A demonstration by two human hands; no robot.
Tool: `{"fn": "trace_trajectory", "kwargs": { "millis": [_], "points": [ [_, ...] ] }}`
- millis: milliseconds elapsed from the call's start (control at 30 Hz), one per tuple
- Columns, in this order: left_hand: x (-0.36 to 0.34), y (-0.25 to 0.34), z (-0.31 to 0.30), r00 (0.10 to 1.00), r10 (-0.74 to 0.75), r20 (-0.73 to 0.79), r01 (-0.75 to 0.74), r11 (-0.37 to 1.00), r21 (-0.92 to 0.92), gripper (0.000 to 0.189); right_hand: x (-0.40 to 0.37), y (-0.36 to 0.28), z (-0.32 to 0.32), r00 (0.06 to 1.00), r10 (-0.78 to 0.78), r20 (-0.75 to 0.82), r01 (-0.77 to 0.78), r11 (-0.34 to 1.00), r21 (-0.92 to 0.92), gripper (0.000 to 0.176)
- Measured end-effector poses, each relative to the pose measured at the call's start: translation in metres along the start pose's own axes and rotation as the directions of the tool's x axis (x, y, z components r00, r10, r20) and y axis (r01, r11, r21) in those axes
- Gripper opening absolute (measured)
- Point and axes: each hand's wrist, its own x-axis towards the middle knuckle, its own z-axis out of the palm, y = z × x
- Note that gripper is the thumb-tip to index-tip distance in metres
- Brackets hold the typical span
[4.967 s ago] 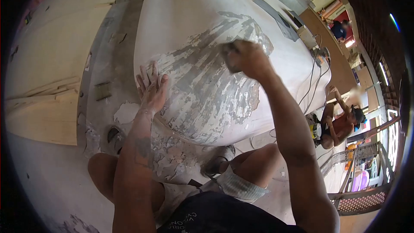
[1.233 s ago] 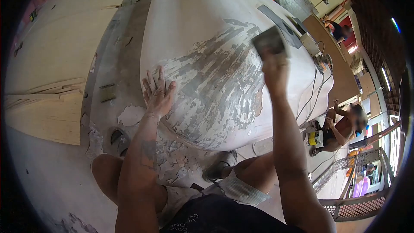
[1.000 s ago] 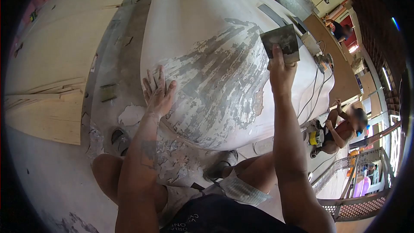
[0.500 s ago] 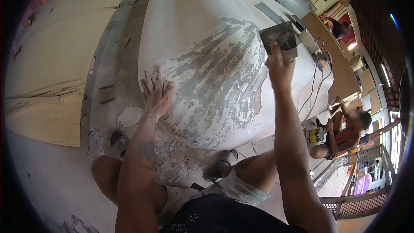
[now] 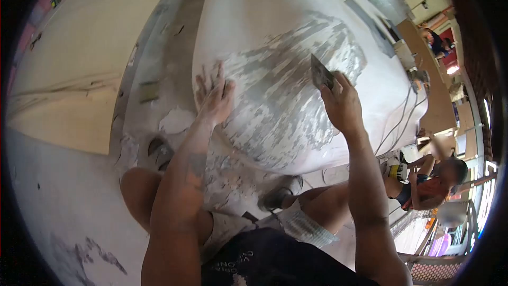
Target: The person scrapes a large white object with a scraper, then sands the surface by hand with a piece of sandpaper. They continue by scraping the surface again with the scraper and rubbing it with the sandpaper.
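A large pale curved surface (image 5: 254, 0) fills the middle of the head view, with a rough grey and white scraped patch (image 5: 275, 85) on it. My left hand (image 5: 216, 95) rests on the left edge of this surface, fingers spread and holding nothing. Over the right part of the patch, my right hand (image 5: 343, 103) grips a flat dark scraper plate (image 5: 320, 71), now seen nearly edge-on. Whether the plate touches the surface cannot be told. Pale flakes (image 5: 227, 180) lie on the floor below the surface.
A plywood sheet (image 5: 63, 95) lies at the left. A grey strip (image 5: 370, 26) and a cable (image 5: 405, 119) are on the surface's right side. At the right sits another person (image 5: 431, 185) beside a bucket (image 5: 397, 171); a further person (image 5: 436, 42) is at the upper right.
My right hand has moved down with the scraper, which has turned from flat-on to nearly edge-on. The view has shifted, and my left hand remains on the surface's edge.
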Motion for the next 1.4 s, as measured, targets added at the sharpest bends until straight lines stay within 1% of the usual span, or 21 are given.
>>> {"fn": "trace_trajectory", "kwargs": {
  "millis": [67,167,200,233,300,367,400,500,633,700,733,800,900,1000,1033,1067,1133,1167,1233,1300,1400],
  "points": [
    [0.001,-0.001,-0.001,1.000,0.016,-0.010,-0.015,1.000,0.021,0.070,0.002,-0.034,0.001,0.989,-0.103,0.108,0.105,0.994,-0.007,0.036],
    [0.001,-0.003,-0.008,0.999,0.049,-0.020,-0.048,0.998,0.047,0.066,-0.011,-0.065,0.029,0.956,-0.119,0.269,0.212,0.913,-0.348,0.037],
    [0.000,-0.006,-0.012,0.997,0.073,-0.022,-0.072,0.997,0.034,0.065,-0.018,-0.067,0.041,0.898,-0.082,0.432,0.253,0.900,-0.355,0.031],
    [0.000,-0.009,-0.017,0.995,0.099,-0.027,-0.099,0.995,0.021,0.065,-0.035,-0.076,0.055,0.909,-0.121,0.398,0.294,0.863,-0.410,0.024],
    [-0.003,-0.019,-0.019,0.994,0.081,-0.071,-0.082,0.997,-0.001,0.066,-0.060,-0.098,0.058,0.900,-0.074,0.430,0.243,0.904,-0.353,0.027],
    [-0.002,-0.034,-0.012,0.987,0.046,-0.152,-0.066,0.989,-0.130,0.068,-0.074,-0.105,0.040,0.792,-0.019,0.611,0.234,0.932,-0.275,0.029],
    [-0.013,-0.028,-0.016,0.988,-0.120,-0.094,0.097,0.970,-0.224,0.072,-0.084,-0.103,0.031,0.721,0.014,0.692,0.214,0.947,-0.241,0.031],
    [-0.033,-0.047,0.008,0.917,-0.393,0.073,0.367,0.758,-0.540,0.074,-0.113,-0.084,0.016,0.548,-0.008,0.837,0.138,0.987,-0.080,0.034],
    [-0.068,-0.127,0.114,0.895,-0.445,0.022,0.352,0.676,-0.647,0.075,-0.159,-0.067,0.028,0.593,0.042,0.804,-0.077,0.997,0.005,0.036],
    [-0.125,-0.072,0.104,0.819,-0.561,0.123,0.413,0.427,-0.805,0.073,-0.186,-0.060,0.038,0.577,0.075,0.813,-0.131,0.991,0.001,0.037],
    [-0.142,-0.052,0.097,0.825,-0.557,0.094,0.403,0.464,-0.789,0.071,-0.214,-0.038,0.056,0.653,-0.020,0.757,-0.126,0.983,0.135,0.037],
    [-0.164,-0.025,0.090,0.841,-0.540,0.034,0.378,0.542,-0.751,0.067,-0.243,-0.030,0.067,0.650,-0.048,0.758,-0.125,0.978,0.169,0.035],
    [-0.169,-0.020,0.084,0.864,-0.502,0.040,0.333,0.511,-0.792,0.061,-0.273,-0.019,0.091,0.595,-0.075,0.800,-0.121,0.976,0.181,0.036],
    [-0.166,-0.037,0.073,0.910,-0.398,0.120,0.317,0.476,-0.820,0.044,-0.286,-0.024,0.096,0.634,-0.144,0.760,-0.058,0.971,0.232,0.041],
    [-0.166,-0.063,0.079,0.985,-0.171,0.028,0.138,0.672,-0.727,0.037,-0.288,-0.025,0.100,0.642,-0.160,0.750,-0.044,0.968,0.245,0.044],
    [-0.165,-0.089,0.085,0.993,-0.105,0.061,0.110,0.549,-0.828,0.036,-0.289,-0.025,0.101,0.658,-0.158,0.737,-0.038,0.969,0.243,0.046],
    [-0.163,-0.136,0.096,0.991,0.028,0.127,0.116,0.251,-0.961,0.036,-0.278,-0.035,0.094,0.568,-0.140,0.811,-0.042,0.979,0.199,0.040],
    [-0.161,-0.145,0.099,0.993,-0.046,0.113,0.121,0.462,-0.879,0.038,-0.279,-0.035,0.094,0.614,-0.168,0.771,-0.028,0.972,0.235,0.043],
    [-0.157,-0.119,0.083,0.949,-0.243,0.199,0.281,0.378,-0.882,0.049,-0.279,-0.032,0.087,0.646,-0.193,0.739,-0.027,0.961,0.274,0.048],
    [-0.160,-0.108,0.072,0.969,-0.183,0.168,0.231,0.423,-0.876,0.049,-0.282,-0.032,0.085,0.635,-0.195,0.748,-0.062,0.952,0.301,0.051],
    [-0.162,-0.077,0.067,0.948,-0.307,0.087,0.257,0.571,-0.780,0.050,-0.291,-0.033,0.102,0.639,-0.200,0.743,-0.091,0.939,0.332,0.051]
  ]
}}
